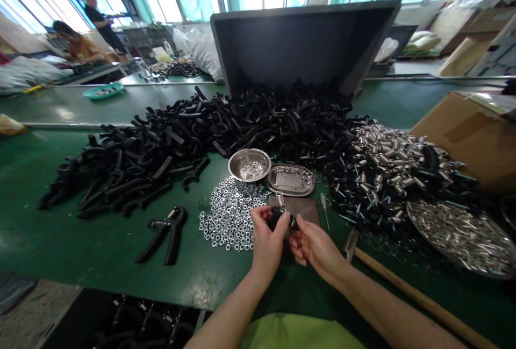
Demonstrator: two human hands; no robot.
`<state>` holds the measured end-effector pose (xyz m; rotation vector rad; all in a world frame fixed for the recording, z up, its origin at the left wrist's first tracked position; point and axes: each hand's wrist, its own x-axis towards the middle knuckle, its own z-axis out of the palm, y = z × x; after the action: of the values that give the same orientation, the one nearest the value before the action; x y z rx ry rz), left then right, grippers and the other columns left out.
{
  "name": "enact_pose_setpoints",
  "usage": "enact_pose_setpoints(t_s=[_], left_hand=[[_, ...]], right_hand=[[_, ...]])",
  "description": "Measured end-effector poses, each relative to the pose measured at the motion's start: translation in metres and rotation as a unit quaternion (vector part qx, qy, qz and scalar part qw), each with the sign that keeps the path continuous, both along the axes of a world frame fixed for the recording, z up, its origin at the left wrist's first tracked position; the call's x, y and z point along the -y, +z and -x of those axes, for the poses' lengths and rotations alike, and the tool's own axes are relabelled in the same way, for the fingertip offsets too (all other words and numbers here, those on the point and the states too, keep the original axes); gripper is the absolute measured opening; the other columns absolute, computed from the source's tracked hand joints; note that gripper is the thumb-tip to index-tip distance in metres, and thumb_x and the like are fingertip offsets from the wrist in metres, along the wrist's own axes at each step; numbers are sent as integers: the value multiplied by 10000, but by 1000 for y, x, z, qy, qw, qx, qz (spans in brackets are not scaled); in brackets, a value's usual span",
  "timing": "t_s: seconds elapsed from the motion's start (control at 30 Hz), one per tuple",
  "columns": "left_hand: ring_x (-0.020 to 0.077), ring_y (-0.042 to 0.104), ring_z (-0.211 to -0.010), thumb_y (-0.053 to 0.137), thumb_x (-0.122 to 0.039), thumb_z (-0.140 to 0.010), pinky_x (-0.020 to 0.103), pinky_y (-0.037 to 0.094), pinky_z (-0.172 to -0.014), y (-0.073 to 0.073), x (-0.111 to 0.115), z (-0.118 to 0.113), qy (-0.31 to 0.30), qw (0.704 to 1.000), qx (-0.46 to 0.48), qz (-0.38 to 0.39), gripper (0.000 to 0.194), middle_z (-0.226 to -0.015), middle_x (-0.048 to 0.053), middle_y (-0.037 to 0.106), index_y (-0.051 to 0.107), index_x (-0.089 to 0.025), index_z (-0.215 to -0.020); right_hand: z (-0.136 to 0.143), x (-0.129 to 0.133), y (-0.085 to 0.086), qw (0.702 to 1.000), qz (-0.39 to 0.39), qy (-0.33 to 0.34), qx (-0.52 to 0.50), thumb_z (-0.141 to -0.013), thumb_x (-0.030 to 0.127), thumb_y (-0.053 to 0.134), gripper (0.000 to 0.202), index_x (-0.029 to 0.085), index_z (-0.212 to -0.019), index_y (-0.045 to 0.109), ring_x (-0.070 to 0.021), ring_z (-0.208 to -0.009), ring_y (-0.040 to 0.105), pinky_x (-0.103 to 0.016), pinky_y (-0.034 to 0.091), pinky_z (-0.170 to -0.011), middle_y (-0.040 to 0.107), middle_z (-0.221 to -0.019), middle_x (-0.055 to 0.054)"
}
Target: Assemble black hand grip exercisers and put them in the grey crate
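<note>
My left hand point(266, 239) is closed around a small black part point(276, 218), with thumb and fingers pressed on it. My right hand point(316, 244) meets the same part from the right, its thumb and fingers bent against its end. A metal coil spring point(280, 200) shows just beyond the part. Under and behind the hands lies a flat brown plate point(307, 209). Loose metal nuts point(234, 214) spread to the left of my left hand. An assembled black hand grip with a spring point(174, 236) lies farther left on the green table point(100, 252).
Black handles point(242, 123) are heaped before a tipped grey bin point(302, 42). A steel bowl point(250, 165) and tray point(290, 180) stand beyond the hands. Springs point(387, 150), a pan of metal pins point(463, 239), a wooden-handled hammer point(415, 292) and a carton point(471, 134) are right. Two people sit and stand back left.
</note>
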<state>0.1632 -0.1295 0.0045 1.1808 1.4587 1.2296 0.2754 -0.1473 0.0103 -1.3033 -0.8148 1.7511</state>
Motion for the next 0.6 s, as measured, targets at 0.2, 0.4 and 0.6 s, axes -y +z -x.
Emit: enact_pose_setpoints(t_s=[0.2,0.4,0.6], left_hand=[[247,590,-843,748,-436,-587,365,441,-730,-5,-5,11,-105,976,-189,1,579,-927,65,601,475,-192,-1036],[288,548,-918,723,-349,-599,437,438,-791,-20,-16,22,-215,899,-373,-85,456,-967,83,595,538,-196,-986],[293,503,-980,737,-326,-590,473,415,-874,-29,-12,22,-226,874,-412,-122,547,-1086,96,560,550,-190,-1085]], right_hand=[[-22,-26,-8,976,23,190,102,-832,705,246,655,163,-568,501,-93,-326,436,-207,315,-353,493,-412,0],[-20,-138,13,739,-343,236,530,-879,273,469,222,164,-795,642,-135,-684,617,-238,444,-631,677,-751,-34],[48,-238,-2,662,-386,269,584,-800,101,530,176,136,-843,696,-232,-1018,573,-284,421,-807,667,-1003,-132]])
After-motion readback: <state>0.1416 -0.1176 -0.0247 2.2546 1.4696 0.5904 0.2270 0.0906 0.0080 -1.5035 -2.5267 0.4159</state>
